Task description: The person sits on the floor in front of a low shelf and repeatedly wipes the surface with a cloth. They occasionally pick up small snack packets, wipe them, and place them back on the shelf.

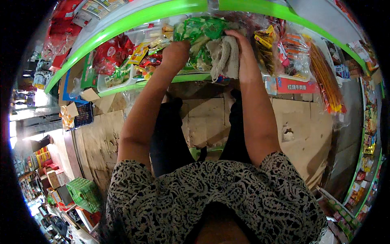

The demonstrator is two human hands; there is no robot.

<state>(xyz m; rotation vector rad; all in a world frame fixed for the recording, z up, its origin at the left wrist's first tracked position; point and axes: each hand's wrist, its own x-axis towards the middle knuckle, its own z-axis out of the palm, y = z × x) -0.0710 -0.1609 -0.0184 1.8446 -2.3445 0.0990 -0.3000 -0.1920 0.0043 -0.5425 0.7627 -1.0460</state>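
My left hand [176, 54] is curled at the left edge of a clear plastic bag of green snack packets [199, 29]. Its fingertips are turned away, so whether they pinch the plastic is hidden. My right hand [240, 41] lies along the bag's right side and holds a pale terry cloth [227, 56]. The cloth hangs in folds over the shelf's front edge. Close to my left hand, small red, yellow and green packets [149, 61] fill a white plastic tray [117, 87].
A green-edged shelf [128, 29] curves above my hands. To the right are yellow packets [265, 39], orange-striped packs [294, 45] and long thin snack sticks [327, 73]. Red bags [112, 53] lie left. Cardboard [207, 117] covers the floor; a green crate [83, 193] stands lower left.
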